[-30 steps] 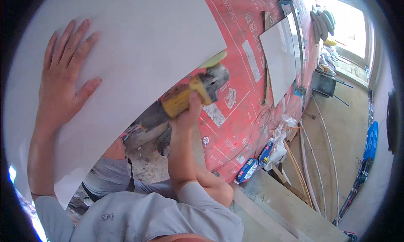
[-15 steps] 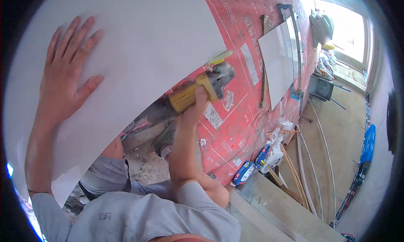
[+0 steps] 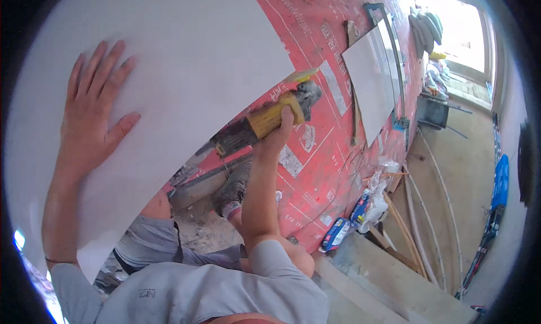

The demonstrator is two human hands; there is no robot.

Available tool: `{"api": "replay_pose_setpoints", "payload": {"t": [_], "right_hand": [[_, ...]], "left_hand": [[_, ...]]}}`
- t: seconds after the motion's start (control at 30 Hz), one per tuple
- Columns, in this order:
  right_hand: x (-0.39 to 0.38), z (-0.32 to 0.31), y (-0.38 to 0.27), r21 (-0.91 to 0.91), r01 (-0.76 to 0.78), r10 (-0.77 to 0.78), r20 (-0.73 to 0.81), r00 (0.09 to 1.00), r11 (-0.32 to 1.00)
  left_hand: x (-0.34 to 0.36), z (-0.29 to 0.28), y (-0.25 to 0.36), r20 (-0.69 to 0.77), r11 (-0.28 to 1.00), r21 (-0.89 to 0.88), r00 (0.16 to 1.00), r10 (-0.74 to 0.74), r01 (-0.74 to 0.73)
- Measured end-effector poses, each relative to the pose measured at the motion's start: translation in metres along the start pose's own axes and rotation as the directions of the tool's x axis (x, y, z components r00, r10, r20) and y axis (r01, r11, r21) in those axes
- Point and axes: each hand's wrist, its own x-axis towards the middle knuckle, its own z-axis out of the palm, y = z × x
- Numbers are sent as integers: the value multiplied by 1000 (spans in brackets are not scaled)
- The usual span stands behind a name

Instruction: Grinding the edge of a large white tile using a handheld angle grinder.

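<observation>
A large white panel (image 3: 186,59) fills the upper left, its right edge running diagonally down toward me. My left hand (image 3: 101,112) lies flat on it, fingers spread and thumb out to the right. Wrapped round the yellow and black body of an angle grinder (image 3: 267,118) is my right hand (image 3: 279,129). The grinder's pale yellow disc (image 3: 304,75) sits at the panel's right edge, close to its corner; whether it touches the edge, I cannot tell. The rear of the grinder body slants down left beside the panel.
Beneath lies a red printed board (image 3: 307,197). Further right are a smaller white panel (image 3: 372,81) and a long-handled grey frame (image 3: 401,81). Blue packets (image 3: 336,234), wood strips (image 3: 408,239), and a black bin (image 3: 433,112) lie on the right. My shoe (image 3: 231,191) is below the grinder.
The grinder and my right hand have shifted a little to the right relative to my left hand. My left hand stays flat on the panel. The whole view has tilted slightly.
</observation>
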Motion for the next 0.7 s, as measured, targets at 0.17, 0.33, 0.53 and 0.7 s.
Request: {"api": "replay_pose_setpoints", "payload": {"t": [0.17, 0.33, 0.53, 0.7], "right_hand": [[-58, -32, 45, 79, 5, -1, -47, 999, 997], [-101, 1, 59, 108, -8, 8, -5, 1000, 994], [-39, 17, 21, 64, -39, 36, 46, 998, 997], [-39, 28, 15, 81, -41, 35, 80, 996, 996]], "left_hand": [[1, -1, -3, 8, 998, 22, 998, 61, -62], [3, -3, -5, 6, 998, 5, 998, 55, -55], [3, -1, -6, 22, 999, 3, 998, 53, -53], [4, 0, -6, 26, 997, 18, 997, 77, -77]]}}
